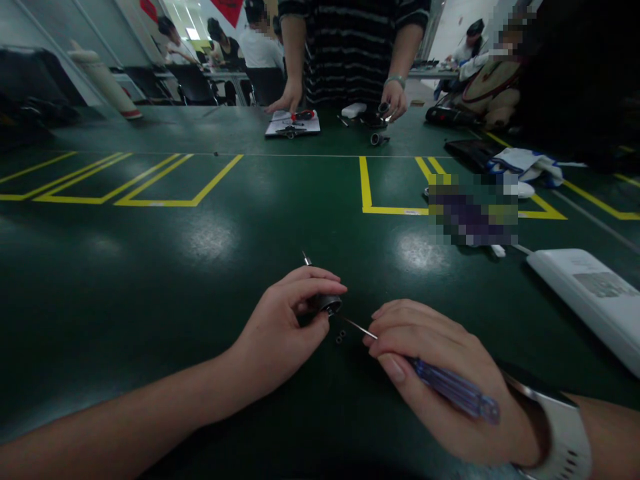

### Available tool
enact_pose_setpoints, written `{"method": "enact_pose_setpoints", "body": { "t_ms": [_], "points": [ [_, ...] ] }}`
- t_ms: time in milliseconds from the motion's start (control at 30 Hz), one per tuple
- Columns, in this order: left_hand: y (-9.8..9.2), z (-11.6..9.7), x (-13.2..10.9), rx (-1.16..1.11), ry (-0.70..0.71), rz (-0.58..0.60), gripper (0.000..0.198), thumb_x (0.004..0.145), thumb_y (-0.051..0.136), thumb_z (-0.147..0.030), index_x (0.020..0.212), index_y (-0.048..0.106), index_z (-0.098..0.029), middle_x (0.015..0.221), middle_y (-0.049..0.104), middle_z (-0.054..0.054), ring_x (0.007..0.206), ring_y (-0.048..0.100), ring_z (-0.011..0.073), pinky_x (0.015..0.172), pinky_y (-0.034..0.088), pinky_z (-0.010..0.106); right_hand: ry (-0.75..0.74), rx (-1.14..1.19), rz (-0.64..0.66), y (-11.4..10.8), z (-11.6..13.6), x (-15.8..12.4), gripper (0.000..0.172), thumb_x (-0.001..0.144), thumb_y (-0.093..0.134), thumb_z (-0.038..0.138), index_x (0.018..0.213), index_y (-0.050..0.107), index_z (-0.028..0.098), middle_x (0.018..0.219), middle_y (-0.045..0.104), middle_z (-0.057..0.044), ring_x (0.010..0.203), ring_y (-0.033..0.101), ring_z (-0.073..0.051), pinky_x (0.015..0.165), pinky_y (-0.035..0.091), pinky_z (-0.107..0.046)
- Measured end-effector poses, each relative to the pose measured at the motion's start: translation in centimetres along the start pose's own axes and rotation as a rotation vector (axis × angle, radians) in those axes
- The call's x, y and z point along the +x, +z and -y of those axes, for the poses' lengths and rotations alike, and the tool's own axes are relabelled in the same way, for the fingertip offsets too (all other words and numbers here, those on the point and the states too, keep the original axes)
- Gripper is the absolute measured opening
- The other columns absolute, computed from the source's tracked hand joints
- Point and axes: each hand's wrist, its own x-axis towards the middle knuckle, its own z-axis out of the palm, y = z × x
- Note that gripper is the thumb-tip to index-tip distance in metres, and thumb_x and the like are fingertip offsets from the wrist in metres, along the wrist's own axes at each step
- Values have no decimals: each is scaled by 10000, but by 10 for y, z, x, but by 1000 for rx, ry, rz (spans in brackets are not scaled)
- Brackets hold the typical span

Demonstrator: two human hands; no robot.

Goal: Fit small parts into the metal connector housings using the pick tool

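My left hand (pixel 285 320) is closed around a small dark cylindrical part (pixel 329 303), its round open end facing right. A thin metal shaft (pixel 306 259) sticks out beyond the fingers on the far side; whether it belongs to the same part I cannot tell. In my right hand (pixel 440 373) lies a screwdriver with a clear purple-blue handle (pixel 455 390). Its slim blade points left toward the part's open end; whether the tip touches is unclear. Just below the part, a few tiny ring-like pieces (pixel 341 337) rest on the green table (pixel 150 300).
Across the table a person in a striped top (pixel 355 53) stands, one hand by a white pad with a red-handled tool (pixel 303 115). A white device (pixel 590 287) lies at right, near a cloth (pixel 525 165). Yellow tape (pixel 367 187) marks the tabletop.
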Motion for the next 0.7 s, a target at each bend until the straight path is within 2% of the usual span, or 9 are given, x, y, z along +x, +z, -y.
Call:
{"method": "enact_pose_setpoints", "body": {
  "t_ms": [200, 400, 700],
  "points": [
    [0, -2, 0, -7, 1, -3, 252, 693, 538, -78, 878, 676, -180, 1055, 625, 67, 968, 600, 181, 779, 532, 289, 67, 71, 2, 1, -1, 0, 157, 831, 493, 98, 917, 607, 161, 786, 652, -59, 767, 624, -169, 694, 523, -311],
    [-3, -2, 0, -76, -22, -13, 238, 693, 561, -106, 885, 675, -187, 1048, 634, 59, 979, 600, 187, 814, 528, 313, 187, 157, -86, 0, -3, 1, 131, 849, 516, 152, 898, 633, 185, 784, 675, -45, 772, 643, -168, 679, 538, -300],
    [-8, 1, 0, -195, -154, -2, 266, 737, 589, -142, 995, 634, -188, 980, 677, 32, 913, 628, 159, 838, 496, 300, 349, 253, -137, -2, -6, 3, 140, 857, 527, 209, 863, 665, 185, 813, 710, -26, 761, 668, -136, 658, 551, -223]
  ]
}}
